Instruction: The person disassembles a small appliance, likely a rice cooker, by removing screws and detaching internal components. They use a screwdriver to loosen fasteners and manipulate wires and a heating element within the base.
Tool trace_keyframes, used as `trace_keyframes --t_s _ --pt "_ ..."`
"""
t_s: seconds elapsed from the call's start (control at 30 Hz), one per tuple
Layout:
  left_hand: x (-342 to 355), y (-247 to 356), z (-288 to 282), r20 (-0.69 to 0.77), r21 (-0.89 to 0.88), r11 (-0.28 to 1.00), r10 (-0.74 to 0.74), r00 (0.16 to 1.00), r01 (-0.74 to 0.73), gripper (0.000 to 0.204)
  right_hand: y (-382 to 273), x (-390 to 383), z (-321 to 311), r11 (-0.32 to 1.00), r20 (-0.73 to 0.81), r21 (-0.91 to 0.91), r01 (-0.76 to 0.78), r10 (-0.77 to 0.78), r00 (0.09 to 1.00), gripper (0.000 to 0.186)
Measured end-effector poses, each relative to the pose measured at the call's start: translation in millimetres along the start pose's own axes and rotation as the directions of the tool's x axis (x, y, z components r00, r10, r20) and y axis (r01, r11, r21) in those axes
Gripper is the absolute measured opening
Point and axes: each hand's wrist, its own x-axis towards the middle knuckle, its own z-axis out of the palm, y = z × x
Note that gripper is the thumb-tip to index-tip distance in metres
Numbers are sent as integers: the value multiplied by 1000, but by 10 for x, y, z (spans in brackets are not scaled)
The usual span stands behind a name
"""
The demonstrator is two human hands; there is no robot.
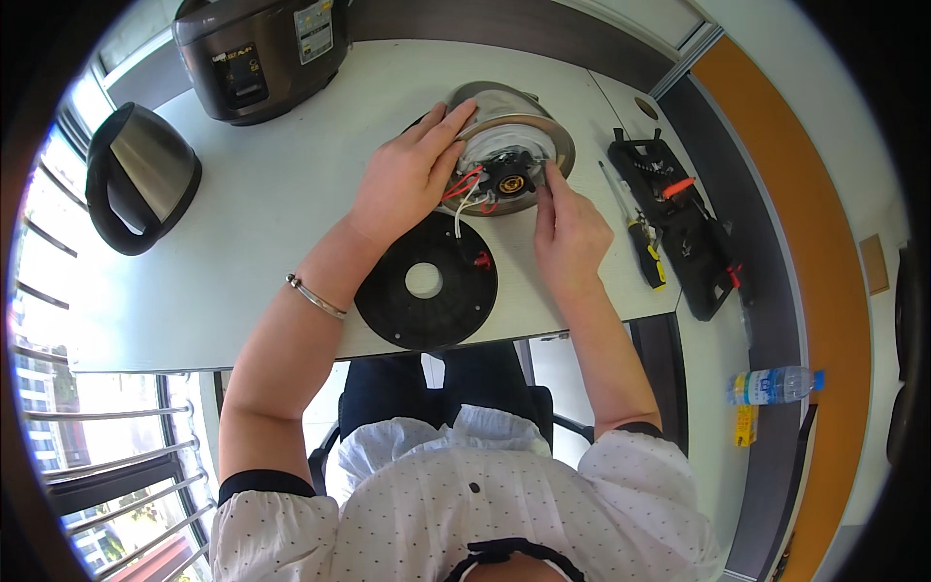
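Observation:
An upturned steel kettle body (499, 107) lies at the far middle of the table, its underside toward me. In it sits a round black connector (510, 180) with a brass-coloured ring. Red wires (462, 181) and white wires (460, 215) come out on its left. My left hand (412, 170) holds the kettle body from the left, its fingers stretched along the rim. My right hand (572, 225) is closed at the right of the connector, thumb and forefinger together; what they pinch is hidden. Nearer me, partly under my left wrist, lies a black round base cover (436, 306) with a central hole.
A second steel kettle (145, 175) stands at left, and a brown rice cooker (262, 63) behind it. To the right lie a yellow-and-black screwdriver (644, 250) and an unfolded black tool case (687, 233). A water bottle (776, 385) is farther right, below the case.

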Motion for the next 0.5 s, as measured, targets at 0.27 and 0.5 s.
trace_keyframes --t_s 0.27,0.5 --pt "6 -26 14 -10 12 999 40 999 -40 45 28 -87 128 926 31 276 -259 261 965 30" --pt "7 -28 10 -5 15 999 52 999 -51 46 -18 -37 78 999 -8 -40 -4 4 1000 36"
